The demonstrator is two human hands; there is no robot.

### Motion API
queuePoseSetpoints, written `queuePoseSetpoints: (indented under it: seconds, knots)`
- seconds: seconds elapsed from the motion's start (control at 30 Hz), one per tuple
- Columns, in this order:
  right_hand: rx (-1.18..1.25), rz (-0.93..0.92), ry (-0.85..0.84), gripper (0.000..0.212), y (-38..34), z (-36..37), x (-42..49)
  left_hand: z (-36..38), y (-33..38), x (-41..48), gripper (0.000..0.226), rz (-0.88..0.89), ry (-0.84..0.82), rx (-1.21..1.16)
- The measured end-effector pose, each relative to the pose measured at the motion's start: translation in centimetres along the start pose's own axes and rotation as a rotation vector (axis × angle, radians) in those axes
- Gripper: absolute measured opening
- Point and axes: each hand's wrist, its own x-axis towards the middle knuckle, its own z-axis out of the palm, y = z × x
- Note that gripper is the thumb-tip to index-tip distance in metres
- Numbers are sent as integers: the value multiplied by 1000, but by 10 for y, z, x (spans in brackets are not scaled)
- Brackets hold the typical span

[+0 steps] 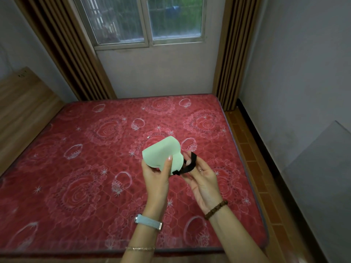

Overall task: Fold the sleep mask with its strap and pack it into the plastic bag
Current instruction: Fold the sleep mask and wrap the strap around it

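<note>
A pale green sleep mask (161, 150), folded in half, is held up above the red mattress (76, 168). My left hand (156, 173) grips it from below, thumb pressed across its front. The black strap (187, 166) loops out from the mask's lower right corner. My right hand (201, 179) holds that strap, with fingers hooked through the loop. No plastic bag shows anywhere in the view.
The mattress fills the middle of the room, with a wooden headboard (22, 103) at the left. Brown curtains (76, 54) flank a window (144, 19) at the far wall. A tiled floor strip (252, 158) and a grey wall run along the right.
</note>
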Motion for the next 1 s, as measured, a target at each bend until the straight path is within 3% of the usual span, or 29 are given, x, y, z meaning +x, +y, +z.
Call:
queuePoseSetpoints:
  seconds: [0.17,0.4,0.7,1.0]
  knots:
    - [-125,-32,-45,46,3,-5,-1,-2,-1,2,45,76,-82,137]
    - [-229,-134,66,63,4,-11,1,-7,-6,-5,44,55,-236,273]
    - [-556,-200,74,37,-14,-14,2,-15,-5,-7,41,-89,-509,231]
    - [-734,-216,-24,21,-24,-18,2,-21,-1,-5,29,-77,-472,271]
